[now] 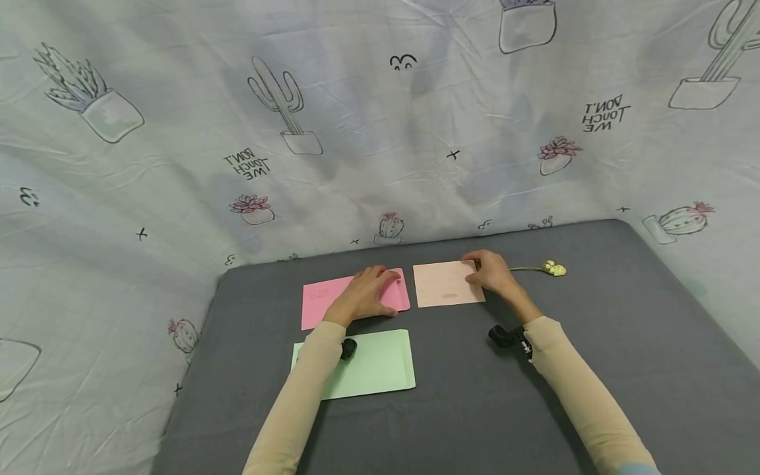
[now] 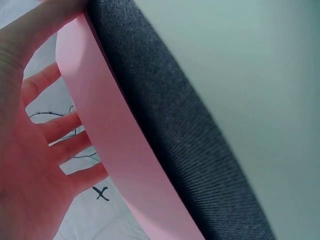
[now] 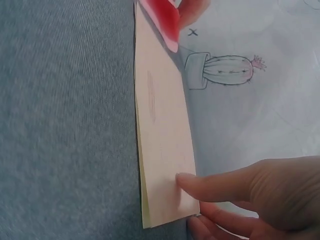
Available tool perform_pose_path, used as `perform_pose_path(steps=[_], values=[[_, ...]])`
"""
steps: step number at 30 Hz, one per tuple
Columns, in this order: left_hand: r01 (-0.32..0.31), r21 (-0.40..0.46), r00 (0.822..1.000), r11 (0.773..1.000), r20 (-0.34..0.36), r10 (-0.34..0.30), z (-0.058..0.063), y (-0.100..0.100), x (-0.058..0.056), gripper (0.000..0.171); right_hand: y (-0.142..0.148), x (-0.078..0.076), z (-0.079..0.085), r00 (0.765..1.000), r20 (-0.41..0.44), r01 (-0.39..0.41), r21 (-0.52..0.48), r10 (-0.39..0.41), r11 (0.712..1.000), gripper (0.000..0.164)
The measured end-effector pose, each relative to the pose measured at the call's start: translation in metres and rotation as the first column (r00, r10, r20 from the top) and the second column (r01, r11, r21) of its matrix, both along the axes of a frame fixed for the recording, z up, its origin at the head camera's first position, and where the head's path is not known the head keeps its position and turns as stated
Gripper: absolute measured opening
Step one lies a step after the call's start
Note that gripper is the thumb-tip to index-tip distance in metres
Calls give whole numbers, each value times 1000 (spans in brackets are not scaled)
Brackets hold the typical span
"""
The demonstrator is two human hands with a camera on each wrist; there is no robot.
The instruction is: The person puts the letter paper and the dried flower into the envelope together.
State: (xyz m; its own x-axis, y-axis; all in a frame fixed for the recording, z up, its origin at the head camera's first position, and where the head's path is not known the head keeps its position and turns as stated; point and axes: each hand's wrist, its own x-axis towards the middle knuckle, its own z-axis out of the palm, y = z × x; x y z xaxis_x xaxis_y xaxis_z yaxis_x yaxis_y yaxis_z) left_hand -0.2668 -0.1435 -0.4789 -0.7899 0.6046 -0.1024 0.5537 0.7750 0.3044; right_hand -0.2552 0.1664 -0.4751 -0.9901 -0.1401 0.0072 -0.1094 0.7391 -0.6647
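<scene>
1. Pale, creased fabric rises behind the table and continues along its left and right sides.
2. Printed potted cacti, small crosses and mirrored lettering dot it.
3. Dark grey cloth covers the tabletop.
4. Light looks soft, with faint shading across the folds.

The grey table carries a pink envelope, a pale green envelope nearer the front, a peach card just beside the pink envelope, and a yellow flower farther right
</scene>
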Motion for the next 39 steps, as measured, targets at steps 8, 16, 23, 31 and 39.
perform_pose_path(steps=[8, 16, 23, 31, 39], values=[[5, 9, 1000, 1000, 6, -5, 0, -1, 1, 75, 2, -3, -2, 999, -4, -34, 29, 34, 999, 47], [14, 12, 1000, 1000, 2, -14, -1, -3, -6, 75, 1, -6, -7, 999, -39, -6, 12, 7, 1000, 50], [29, 13, 1000, 1000, -6, -28, -2, -5, -12, 75, 0, -7, -7, 998, -48, 46, 27, -45, 999, 66], [29, 20, 1000, 999, -1, -29, -3, -5, -12, 74, -2, -2, -7, 991, -2, 131, 12, -131, 991, 81], [22, 17, 1000, 1000, 6, -22, -2, -5, -12, 74, -3, 7, -8, 982, -86, 170, 37, -167, 985, 29]])
